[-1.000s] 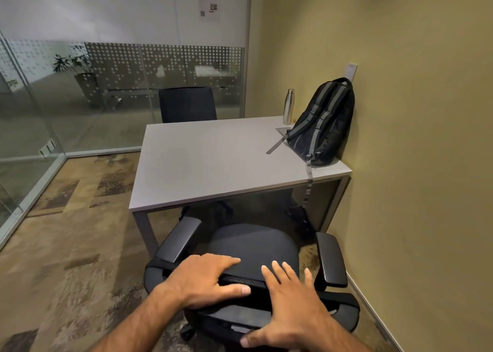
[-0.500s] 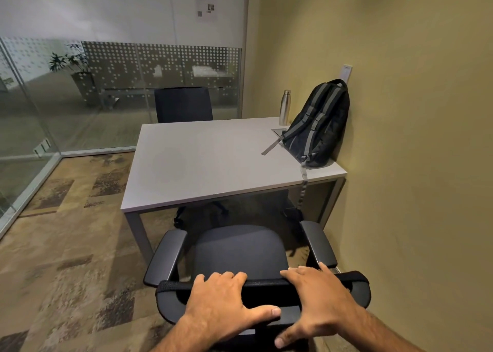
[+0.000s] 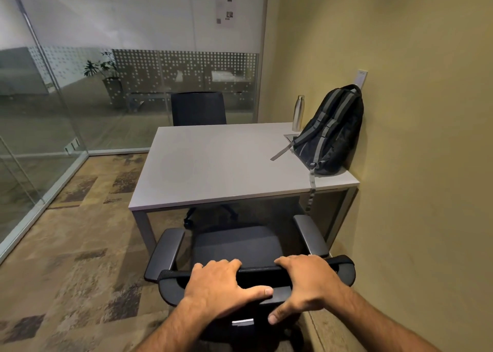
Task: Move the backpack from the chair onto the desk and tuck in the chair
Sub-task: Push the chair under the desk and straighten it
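Hands (image 3: 261,287) on chair (image 3: 240,247) backrest.

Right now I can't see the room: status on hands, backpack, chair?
Left hand, right hand gripping black office chair backrest. Black-grey backpack on grey desk. Chair not tucked; path looks clear.

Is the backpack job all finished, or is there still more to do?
Partly done. The backpack already sits on the desk, leaning against the wall. Now the left hand and right hand grip the top of the chair backrest. Still left: the seat is out in front of the desk, so the chair needs pushing under.
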The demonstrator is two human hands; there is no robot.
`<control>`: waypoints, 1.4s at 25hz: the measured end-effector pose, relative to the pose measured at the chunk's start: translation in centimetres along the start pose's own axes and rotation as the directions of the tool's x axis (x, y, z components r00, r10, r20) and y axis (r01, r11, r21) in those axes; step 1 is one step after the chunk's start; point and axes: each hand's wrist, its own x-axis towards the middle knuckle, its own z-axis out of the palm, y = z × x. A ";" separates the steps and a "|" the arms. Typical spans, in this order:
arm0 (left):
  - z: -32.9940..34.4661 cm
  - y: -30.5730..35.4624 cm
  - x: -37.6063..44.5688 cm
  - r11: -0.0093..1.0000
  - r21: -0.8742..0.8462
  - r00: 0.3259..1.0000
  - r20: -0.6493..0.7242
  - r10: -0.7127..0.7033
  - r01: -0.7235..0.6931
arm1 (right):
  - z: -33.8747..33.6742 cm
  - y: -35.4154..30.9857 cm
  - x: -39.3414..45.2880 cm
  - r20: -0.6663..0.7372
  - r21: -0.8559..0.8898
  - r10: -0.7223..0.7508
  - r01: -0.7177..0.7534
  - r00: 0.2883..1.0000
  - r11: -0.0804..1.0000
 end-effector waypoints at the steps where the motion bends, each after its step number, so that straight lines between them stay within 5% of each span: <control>1: -0.1 0.1 0.6 1.000 -0.004 1.000 -0.004 -0.014 0.014 | -0.2 0.4 0.6 -0.007 -0.007 -0.003 0.003 1.000 1.000; 15: -2.0 -1.2 7.8 0.990 -0.078 0.989 -0.074 -0.125 0.119 | -1.3 3.4 9.0 -0.114 -0.017 -0.007 0.005 0.993 1.000; 35: -3.4 -4.4 14.4 0.985 -0.091 0.980 -0.128 -0.154 0.143 | -3.0 4.7 16.8 -0.061 0.024 0.000 0.002 0.998 1.000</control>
